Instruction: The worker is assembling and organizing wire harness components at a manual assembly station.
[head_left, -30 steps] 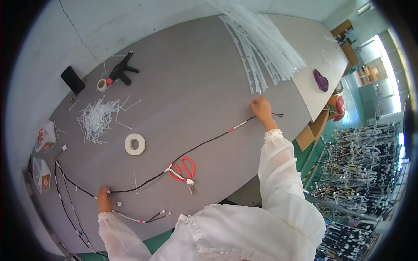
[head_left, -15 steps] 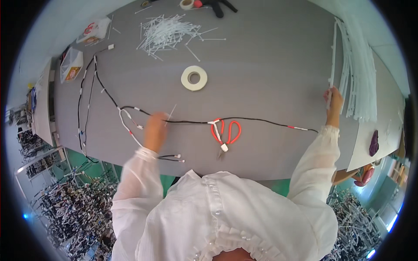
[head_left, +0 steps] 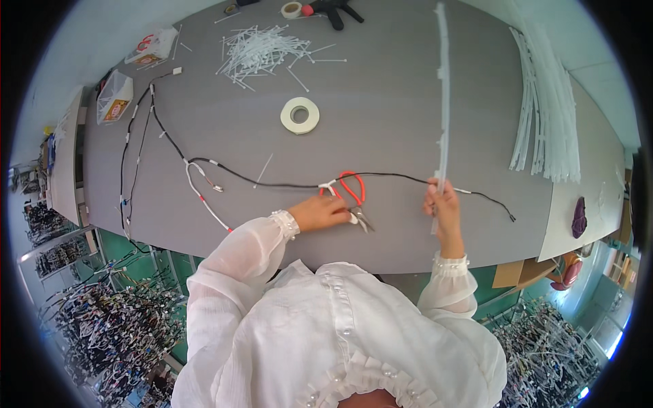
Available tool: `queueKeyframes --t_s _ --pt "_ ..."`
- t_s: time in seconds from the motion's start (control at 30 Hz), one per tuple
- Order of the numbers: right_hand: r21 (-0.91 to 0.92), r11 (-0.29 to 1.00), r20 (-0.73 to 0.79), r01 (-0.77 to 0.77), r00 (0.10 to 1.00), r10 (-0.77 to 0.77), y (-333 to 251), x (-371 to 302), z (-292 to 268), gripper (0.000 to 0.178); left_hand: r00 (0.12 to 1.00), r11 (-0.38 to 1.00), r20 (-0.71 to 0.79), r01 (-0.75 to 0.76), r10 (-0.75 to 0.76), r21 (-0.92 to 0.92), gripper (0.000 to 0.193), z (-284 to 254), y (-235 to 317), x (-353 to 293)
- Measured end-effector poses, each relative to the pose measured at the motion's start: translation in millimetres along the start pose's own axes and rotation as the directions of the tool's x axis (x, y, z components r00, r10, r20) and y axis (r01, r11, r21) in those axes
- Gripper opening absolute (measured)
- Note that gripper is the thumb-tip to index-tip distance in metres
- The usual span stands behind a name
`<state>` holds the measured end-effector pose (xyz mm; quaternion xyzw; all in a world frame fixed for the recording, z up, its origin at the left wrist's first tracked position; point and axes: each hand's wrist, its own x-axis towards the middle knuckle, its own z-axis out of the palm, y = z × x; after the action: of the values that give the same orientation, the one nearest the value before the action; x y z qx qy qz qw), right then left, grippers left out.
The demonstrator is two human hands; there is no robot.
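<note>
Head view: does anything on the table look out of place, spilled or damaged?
Nothing looks clearly damaged. One thin white tie lies by the black cable, well apart from the loose heap of similar ties, so it looks slightly stray.

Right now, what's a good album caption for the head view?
Right hand holds a translucent strip; left hand at red-handled cutters.

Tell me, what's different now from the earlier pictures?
The right hand has taken a white strip from the pile and brought it left over the table. The left hand has moved right to the scissors, which have turned; its grip is unclear. The tape roll and heap of white ties stayed put.
</note>
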<state>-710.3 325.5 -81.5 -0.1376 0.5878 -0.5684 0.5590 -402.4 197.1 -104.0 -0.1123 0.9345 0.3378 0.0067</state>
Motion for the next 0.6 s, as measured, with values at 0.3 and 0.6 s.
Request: queueKeyframes --t_s 0.3,0.6 --pt "-0.199 0.979 -0.039 0.040 0.998 -0.049 22.2 -11.8 -9.6 0.028 0.947 0.653 0.009 0.229 -0.323 -0.722 0.052 -54.2 28.1 34.4" --pt "-0.740 0.576 0.032 0.348 0.873 -0.486 46.8 21.2 -23.0 0.024 0.910 0.531 0.412 0.327 0.047 -0.782 0.047 -120.9 67.5 -1.4"
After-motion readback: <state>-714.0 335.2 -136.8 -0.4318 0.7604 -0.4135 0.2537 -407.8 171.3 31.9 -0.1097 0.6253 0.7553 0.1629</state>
